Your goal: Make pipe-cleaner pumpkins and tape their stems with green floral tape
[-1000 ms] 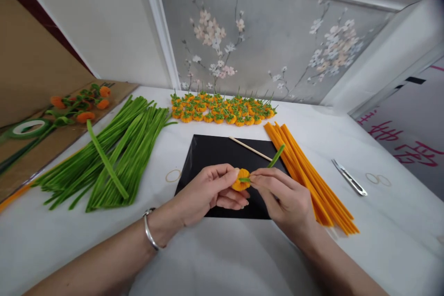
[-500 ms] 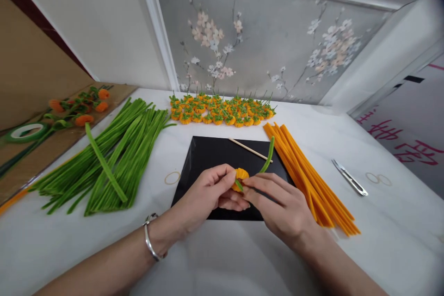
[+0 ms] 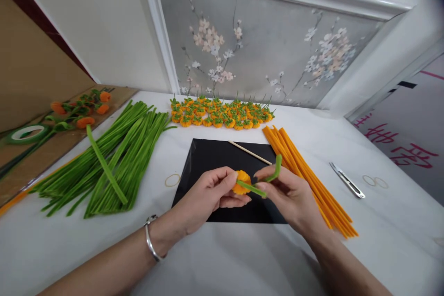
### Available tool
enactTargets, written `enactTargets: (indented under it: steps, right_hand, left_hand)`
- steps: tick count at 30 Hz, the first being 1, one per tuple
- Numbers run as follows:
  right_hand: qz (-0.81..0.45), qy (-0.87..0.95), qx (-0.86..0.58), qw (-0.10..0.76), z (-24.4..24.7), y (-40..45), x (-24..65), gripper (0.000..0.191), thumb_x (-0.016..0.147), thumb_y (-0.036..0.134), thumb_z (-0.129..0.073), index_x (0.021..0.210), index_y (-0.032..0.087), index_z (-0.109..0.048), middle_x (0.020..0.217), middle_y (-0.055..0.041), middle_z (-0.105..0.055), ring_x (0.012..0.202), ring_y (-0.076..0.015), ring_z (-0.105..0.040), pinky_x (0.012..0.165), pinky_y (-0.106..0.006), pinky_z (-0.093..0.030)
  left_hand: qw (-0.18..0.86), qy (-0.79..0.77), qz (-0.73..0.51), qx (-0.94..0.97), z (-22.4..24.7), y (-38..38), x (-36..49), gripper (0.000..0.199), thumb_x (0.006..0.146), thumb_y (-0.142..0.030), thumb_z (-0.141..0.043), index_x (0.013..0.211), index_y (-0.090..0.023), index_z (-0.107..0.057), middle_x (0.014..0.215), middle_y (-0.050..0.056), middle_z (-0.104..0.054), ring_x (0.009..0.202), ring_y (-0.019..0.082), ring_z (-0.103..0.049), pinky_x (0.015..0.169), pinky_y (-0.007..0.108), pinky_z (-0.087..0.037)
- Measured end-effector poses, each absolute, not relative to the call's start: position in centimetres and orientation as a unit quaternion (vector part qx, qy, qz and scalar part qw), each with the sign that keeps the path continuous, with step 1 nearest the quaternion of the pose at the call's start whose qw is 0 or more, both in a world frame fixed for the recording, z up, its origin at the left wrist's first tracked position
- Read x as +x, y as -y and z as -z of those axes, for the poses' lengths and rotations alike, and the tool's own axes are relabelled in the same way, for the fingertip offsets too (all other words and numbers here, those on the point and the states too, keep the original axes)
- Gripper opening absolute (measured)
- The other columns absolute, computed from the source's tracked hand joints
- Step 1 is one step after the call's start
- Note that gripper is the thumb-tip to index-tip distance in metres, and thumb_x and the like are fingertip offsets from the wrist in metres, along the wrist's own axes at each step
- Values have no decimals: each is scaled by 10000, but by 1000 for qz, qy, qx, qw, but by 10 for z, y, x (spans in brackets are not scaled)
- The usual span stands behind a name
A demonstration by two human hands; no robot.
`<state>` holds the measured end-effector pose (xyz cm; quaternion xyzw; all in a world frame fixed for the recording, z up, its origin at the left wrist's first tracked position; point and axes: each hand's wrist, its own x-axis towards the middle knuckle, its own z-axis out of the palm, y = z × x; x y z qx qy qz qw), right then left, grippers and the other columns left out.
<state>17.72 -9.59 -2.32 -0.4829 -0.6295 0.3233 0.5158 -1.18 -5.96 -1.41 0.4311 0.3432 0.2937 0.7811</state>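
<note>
My left hand [image 3: 215, 188] pinches a small orange pumpkin-like piece [image 3: 242, 179] between thumb and fingers, above the black board [image 3: 215, 152]. A green fuzzy stem [image 3: 252, 188] lies across the front of the orange piece and reaches to the right, its left end at my left thumb. My right hand [image 3: 289, 196] is closed round the green stem just right of the orange piece, thumb and fingers curled. A bent green end [image 3: 276, 169] sticks up above the right fingers.
Green stems [image 3: 132, 162] lie at left, orange stems [image 3: 305, 171] at right. Rows of small pumpkins [image 3: 218, 113] stand at the back. A wooden stick [image 3: 248, 151] crosses the board. A metal cutter [image 3: 347, 180], rubber bands [image 3: 375, 181] and green tape [image 3: 27, 133] lie farther out.
My right hand has moved right, away from the orange piece. The green stem now stretches across its front, and the upright green end is lower and bent.
</note>
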Motion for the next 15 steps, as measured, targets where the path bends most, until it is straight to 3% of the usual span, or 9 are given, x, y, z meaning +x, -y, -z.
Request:
enactTargets:
  steps: [2, 7, 11, 15]
  right_hand:
    - [-331, 646, -470, 502, 25, 96, 174, 76, 832, 250, -626, 809, 190, -665, 752, -20, -642, 624, -129, -606, 557, -239, -518]
    - [-355, 641, -451, 510, 27, 99, 169, 72, 828, 221, -630, 785, 186, -676, 690, -11, -653, 586, -126, -610, 544, -236, -516]
    - [-290, 675, -461, 498, 28, 99, 165, 82, 820, 233, -645, 775, 199, -704, 743, -32, -648, 656, -143, -603, 570, -252, -501]
    - [-285, 667, -482, 491, 29, 99, 162, 99, 811, 261, -655, 742, 207, -701, 744, -34, -598, 692, -156, -591, 537, -245, -480]
  left_hand:
    - [796, -335, -276, 422, 15, 60, -12, 268, 855, -398, -603, 799, -140, -554, 831, 39, -664, 769, 130, -671, 818, 292, -537]
    - [834, -300, -240, 397, 13, 62, -12, 279, 896, -429, -523, 1079, -220, -506, 841, 25, -654, 726, 134, -675, 718, 280, -543]
    - [833, -298, -213, 415, 14, 63, -12, 289, 886, -462, -516, 924, -177, -536, 745, 4, -576, 581, 85, -596, 464, 143, -420]
    - [840, -306, -207, 397, 15, 63, -10, 239, 886, -383, -508, 793, -162, -503, 698, -6, -539, 441, 31, -418, 366, 138, -229]
